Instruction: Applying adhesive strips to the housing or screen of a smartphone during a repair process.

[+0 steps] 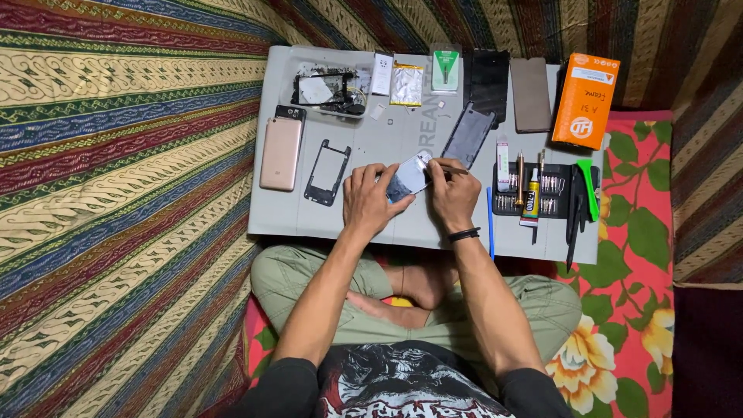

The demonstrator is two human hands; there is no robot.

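Both hands on phone part [408, 177]: left hand [367, 203] fingers gripping it, right hand [454, 197] pinching thin tool, tip hidden.

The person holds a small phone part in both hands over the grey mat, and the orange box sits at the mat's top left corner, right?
Not quite. In the head view, the orange box sits at the grey mat's top right corner. The left hand and right hand do hold the phone part over it.
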